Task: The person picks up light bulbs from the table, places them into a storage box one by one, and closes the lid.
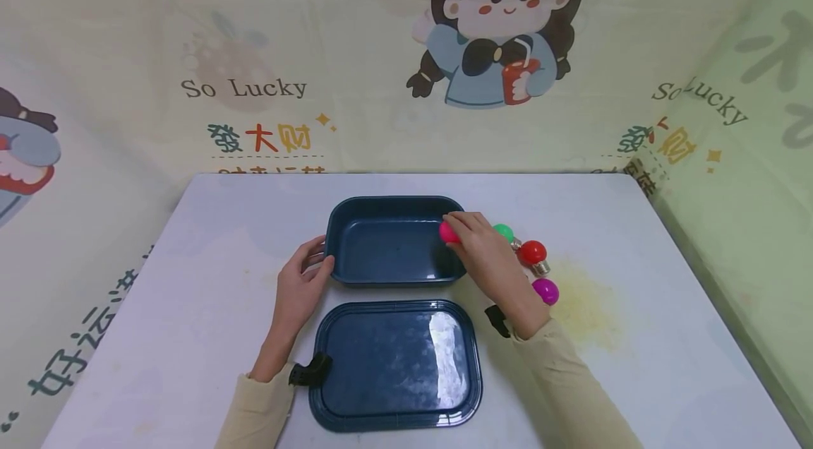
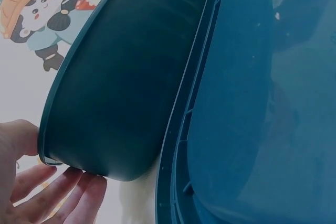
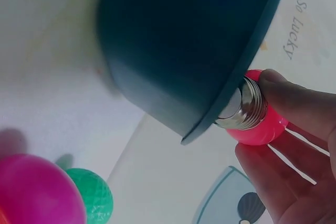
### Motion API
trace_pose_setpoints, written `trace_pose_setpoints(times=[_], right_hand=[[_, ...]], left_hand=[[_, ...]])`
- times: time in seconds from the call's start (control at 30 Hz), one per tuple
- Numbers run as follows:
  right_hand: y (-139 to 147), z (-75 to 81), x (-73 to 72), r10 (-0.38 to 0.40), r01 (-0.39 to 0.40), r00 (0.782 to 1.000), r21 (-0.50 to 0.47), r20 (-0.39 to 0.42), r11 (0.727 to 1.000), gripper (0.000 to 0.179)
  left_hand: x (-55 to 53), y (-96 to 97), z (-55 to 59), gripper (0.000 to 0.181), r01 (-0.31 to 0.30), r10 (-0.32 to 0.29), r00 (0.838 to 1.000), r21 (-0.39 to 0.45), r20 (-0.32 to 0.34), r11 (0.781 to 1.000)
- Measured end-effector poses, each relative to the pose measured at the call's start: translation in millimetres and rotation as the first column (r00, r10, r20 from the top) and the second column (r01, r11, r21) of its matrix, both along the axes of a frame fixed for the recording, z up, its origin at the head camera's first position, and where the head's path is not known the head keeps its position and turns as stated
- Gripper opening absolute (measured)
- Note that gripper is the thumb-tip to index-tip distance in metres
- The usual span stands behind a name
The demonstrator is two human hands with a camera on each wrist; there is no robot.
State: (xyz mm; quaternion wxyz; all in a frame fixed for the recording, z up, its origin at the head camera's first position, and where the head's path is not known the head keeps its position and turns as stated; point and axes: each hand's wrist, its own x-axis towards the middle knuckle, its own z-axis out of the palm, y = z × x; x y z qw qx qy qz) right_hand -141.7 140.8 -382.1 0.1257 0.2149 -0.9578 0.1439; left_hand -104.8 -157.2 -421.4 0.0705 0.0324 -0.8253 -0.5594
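A dark blue rectangular box [image 1: 381,248] stands with its open side up in the head view. At its left end my left hand [image 1: 301,286] holds the rim, thumb and fingers against the end wall; the left wrist view shows the fingertips [image 2: 94,182] touching the wall from outside. My right hand [image 1: 490,262] grips a pink toy light bulb [image 1: 449,231] by its round part, above the box's right end. In the right wrist view the bulb's silver screw base [image 3: 249,108] points toward the box, partly hidden by the rim.
A dark blue lid [image 1: 387,364] lies flat in front of the box. Right of the box are a green bulb [image 1: 504,231], a red bulb [image 1: 533,251] and a purple bulb [image 1: 546,291], partly behind the right arm. Printed cloth [image 1: 368,82] hangs behind the white table.
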Motion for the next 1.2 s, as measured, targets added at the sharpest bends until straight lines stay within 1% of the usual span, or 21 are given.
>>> trace_pose_setpoints(times=[0.07, 0.17, 0.23, 0.4, 0.43, 0.67, 0.97, 1.2], right_hand=[[-1.3, -1.3, -1.8, 0.006, -0.006, 1.0, -0.002, 0.002, 1.0, 0.061], [-3.0, -3.7, -4.7, 0.015, -0.015, 1.0, -0.001, 0.01, 1.0, 0.058], [-3.6, -5.6, -6.5, 0.018, -0.019, 1.0, 0.005, 0.017, 1.0, 0.057], [-3.4, -8.3, -10.2, 0.014, -0.015, 0.999, 0.022, 0.034, 1.0, 0.059], [-3.5, -8.7, -11.0, 0.014, -0.015, 0.999, 0.025, 0.039, 1.0, 0.059], [-7.8, -14.8, -17.4, 0.036, -0.04, 0.997, 0.058, 0.067, 0.998, 0.058], [-12.0, -24.4, -23.3, 0.067, -0.072, 0.995, 0.066, 0.071, 0.995, 0.051], [-15.6, -28.1, -26.5, 0.057, -0.065, 0.995, 0.085, 0.087, 0.994, 0.048]], left_hand=[[3.0, 2.7, 9.1, 0.044, 0.002, -0.002, 1.0, -0.005, 0.003, 1.0], [5.5, 3.5, 14.1, 0.044, 0.01, -0.01, 1.0, -0.006, -0.002, 1.0], [2.4, 0.6, 5.3, 0.044, 0.011, -0.011, 1.0, 0.007, -0.015, 1.0], [-10.9, -6.9, -24.4, 0.043, 0.02, -0.018, 0.998, 0.029, -0.063, 0.999], [-11.9, -7.4, -26.6, 0.043, 0.023, -0.021, 0.997, 0.025, -0.07, 0.999], [-12.1, -9.1, -28.1, 0.043, 0.004, -0.004, 0.997, 0.0, -0.071, 1.0], [-11.0, -10.4, -29.7, 0.043, 0.006, -0.005, 0.997, 0.001, -0.076, 1.0], [-10.2, -11.9, -29.2, 0.044, 0.011, -0.01, 0.998, 0.003, -0.058, 1.0]])
